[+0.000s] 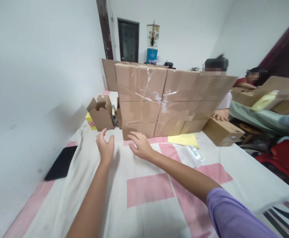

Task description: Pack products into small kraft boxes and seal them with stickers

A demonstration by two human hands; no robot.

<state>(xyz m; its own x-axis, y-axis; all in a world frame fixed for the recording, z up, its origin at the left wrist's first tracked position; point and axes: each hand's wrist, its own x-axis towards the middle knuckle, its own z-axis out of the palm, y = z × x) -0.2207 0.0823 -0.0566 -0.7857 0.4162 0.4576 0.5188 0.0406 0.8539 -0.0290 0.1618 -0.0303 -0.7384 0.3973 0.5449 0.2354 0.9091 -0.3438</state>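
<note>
Both of my hands reach out over the cloth-covered table (pixel 149 215) with nothing in them. My left hand (pixel 105 146) has its thumb and fingers apart, near an upright open cardboard box (pixel 101 117). My right hand (pixel 140 145) has its fingers spread just in front of a stack of taped cardboard boxes (pixel 140 112); whether the fingertips touch the stack I cannot tell. A yellow sheet of paper (pixel 182 140) lies at the foot of the stack, with a white tape dispenser (pixel 193 156) in front of it.
A black flat object (pixel 61 162) lies by the wall at left. Beside the open box is a yellow packet (pixel 91 121). Another person's hand (pixel 220 114) rests on a closed cardboard box (pixel 222 131) at right. A red chair (pixel 283 162) stands beyond the table edge.
</note>
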